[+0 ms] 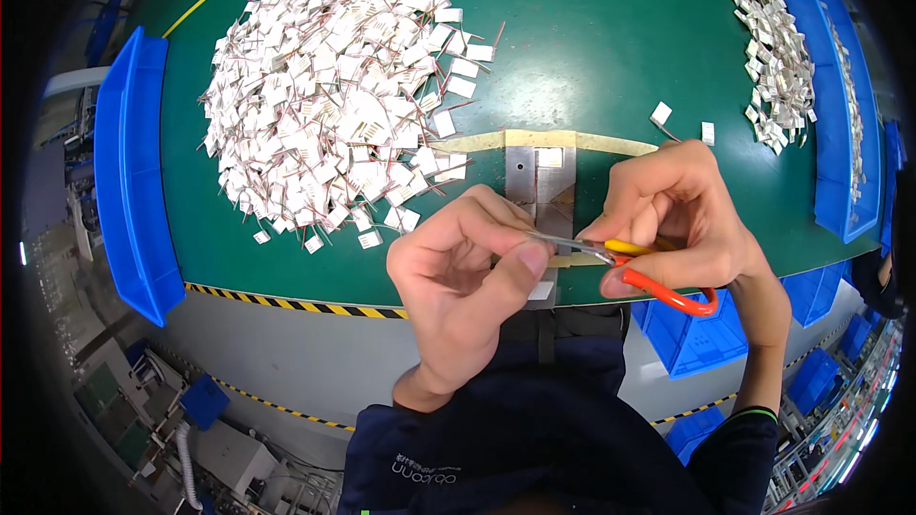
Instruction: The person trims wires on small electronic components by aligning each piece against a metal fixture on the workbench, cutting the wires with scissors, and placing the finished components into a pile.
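Note:
Over the front edge of the green table, my left hand is closed, thumb and forefinger pinched together. What lies between those fingertips is too small and hidden to name. My right hand grips a pair of scissors with orange and yellow handles. Their thin metal blades point left and reach my left fingertips. Behind both hands, a metal fixture is fixed to the table, with a small white flat piece on it. Two more white pieces lie just beyond my right hand, one with a dark lead.
A big heap of white pieces with thin reddish leads covers the table's left side. Another pile lies at far right. Blue bins stand at the left and right edges. Yellowish tape crosses the fixture.

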The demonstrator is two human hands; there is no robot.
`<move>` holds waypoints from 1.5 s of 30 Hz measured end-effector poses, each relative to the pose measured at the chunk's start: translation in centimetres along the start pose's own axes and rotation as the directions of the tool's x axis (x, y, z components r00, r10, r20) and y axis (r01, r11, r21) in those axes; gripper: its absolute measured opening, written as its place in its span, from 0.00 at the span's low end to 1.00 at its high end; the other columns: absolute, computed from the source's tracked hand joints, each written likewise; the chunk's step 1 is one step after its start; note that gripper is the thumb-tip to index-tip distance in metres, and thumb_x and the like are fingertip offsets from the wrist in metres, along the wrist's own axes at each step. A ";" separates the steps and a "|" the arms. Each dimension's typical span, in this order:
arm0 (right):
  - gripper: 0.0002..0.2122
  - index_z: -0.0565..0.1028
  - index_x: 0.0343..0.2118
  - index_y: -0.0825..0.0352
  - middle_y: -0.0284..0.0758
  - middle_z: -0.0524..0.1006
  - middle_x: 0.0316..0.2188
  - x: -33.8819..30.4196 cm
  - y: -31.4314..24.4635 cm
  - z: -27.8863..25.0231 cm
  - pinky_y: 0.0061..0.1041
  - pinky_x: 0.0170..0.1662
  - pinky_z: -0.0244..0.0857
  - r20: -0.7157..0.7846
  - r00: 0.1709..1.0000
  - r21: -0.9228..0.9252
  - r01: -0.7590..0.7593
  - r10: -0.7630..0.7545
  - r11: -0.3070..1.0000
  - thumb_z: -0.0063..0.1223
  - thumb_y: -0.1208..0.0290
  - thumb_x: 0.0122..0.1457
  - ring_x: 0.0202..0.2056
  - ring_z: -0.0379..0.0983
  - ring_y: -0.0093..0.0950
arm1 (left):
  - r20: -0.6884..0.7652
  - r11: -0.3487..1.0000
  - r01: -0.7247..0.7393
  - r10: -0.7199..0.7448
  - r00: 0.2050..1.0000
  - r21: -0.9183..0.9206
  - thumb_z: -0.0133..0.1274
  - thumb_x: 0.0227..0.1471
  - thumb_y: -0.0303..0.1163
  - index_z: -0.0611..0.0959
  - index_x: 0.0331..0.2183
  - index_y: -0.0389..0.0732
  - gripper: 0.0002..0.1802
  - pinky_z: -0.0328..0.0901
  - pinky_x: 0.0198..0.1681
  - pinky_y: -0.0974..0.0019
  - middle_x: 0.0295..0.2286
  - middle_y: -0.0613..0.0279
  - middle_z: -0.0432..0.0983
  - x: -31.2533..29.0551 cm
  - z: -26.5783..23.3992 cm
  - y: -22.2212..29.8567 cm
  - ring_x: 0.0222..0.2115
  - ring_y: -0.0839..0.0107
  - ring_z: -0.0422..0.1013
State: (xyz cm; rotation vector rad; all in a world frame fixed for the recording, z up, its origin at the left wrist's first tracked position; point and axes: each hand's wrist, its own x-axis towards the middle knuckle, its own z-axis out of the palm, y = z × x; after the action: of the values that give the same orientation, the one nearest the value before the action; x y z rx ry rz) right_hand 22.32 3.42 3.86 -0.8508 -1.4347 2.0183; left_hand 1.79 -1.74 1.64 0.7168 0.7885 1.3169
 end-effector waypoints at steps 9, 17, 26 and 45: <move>0.07 0.74 0.32 0.79 0.38 0.78 0.19 -0.3 -0.2 -0.2 0.10 0.18 0.53 -0.044 0.999 0.072 -0.017 0.020 0.997 0.53 0.90 0.48 0.17 0.70 0.12 | 0.003 1.000 -0.015 0.015 1.000 0.013 0.54 0.48 0.15 0.76 0.26 0.30 0.02 0.63 0.33 0.73 0.26 0.56 0.72 0.0 0.0 -0.1 0.28 0.74 0.68; 0.08 0.71 0.34 0.76 0.33 0.75 0.15 -0.1 -0.4 -0.3 0.09 0.15 0.50 -0.218 0.976 0.248 0.036 0.019 0.968 0.55 0.88 0.50 0.12 0.65 0.12 | -0.300 0.881 -0.204 0.351 0.887 0.427 0.58 0.46 0.14 0.78 0.38 0.28 0.14 0.66 0.42 0.67 0.33 0.48 0.77 0.7 -0.2 1.5 0.37 0.65 0.73; 0.08 0.70 0.35 0.76 0.33 0.72 0.13 0.1 0.2 0.0 0.13 0.10 0.44 -0.272 0.962 0.242 0.065 0.003 0.968 0.52 0.87 0.51 0.06 0.58 0.15 | 0.330 0.063 -0.360 0.282 0.901 0.931 0.67 0.33 0.24 0.82 0.33 0.37 0.19 0.63 0.45 0.60 0.35 0.59 0.76 1.4 -0.3 0.3 0.39 0.58 0.68; 0.15 0.72 0.41 0.71 0.37 0.80 0.32 0.6 0.8 0.9 0.13 0.33 0.65 -0.365 0.889 -0.359 0.139 -0.276 0.923 0.58 0.86 0.48 0.30 0.75 0.15 | 0.405 0.023 -0.449 0.391 0.827 0.893 0.60 0.40 0.20 0.79 0.29 0.36 0.09 0.61 0.39 0.62 0.32 0.61 0.74 2.3 0.1 1.0 0.33 0.60 0.68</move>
State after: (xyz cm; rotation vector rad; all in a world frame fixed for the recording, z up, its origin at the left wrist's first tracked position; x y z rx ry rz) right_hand 21.15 3.04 3.22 -1.1231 -1.5491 1.3568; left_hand 1.47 0.70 2.31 2.2418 1.5008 1.1239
